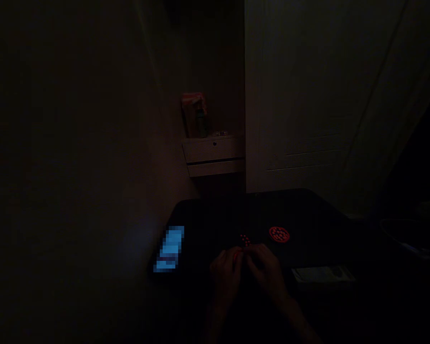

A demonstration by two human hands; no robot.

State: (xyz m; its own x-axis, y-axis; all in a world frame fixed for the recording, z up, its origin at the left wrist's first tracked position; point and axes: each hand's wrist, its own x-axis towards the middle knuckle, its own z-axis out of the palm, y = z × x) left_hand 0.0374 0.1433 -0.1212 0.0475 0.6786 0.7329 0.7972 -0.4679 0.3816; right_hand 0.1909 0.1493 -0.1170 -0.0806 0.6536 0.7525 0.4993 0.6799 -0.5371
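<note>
In the dim light, my left hand (225,265) is closed near the front of the dark table, its fingers curled around a small red thing (236,255) too dark to name. My right hand (265,263) meets it there, thumb and fingertips pinched close together; what they grip is hidden. Several tiny red beads or pellets (245,239) lie loose on the table just beyond my fingertips. Right of them sits a round red-rimmed piece (279,234), patterned or filled with small red bits.
A lit, blurred screen (170,249) rests at the left of the dark table (215,210). A pale flat packet or paper (322,274) lies by the right front. Behind stands a shelf with a drawer (215,150), holding a bottle (201,123) and a red-topped box (191,114).
</note>
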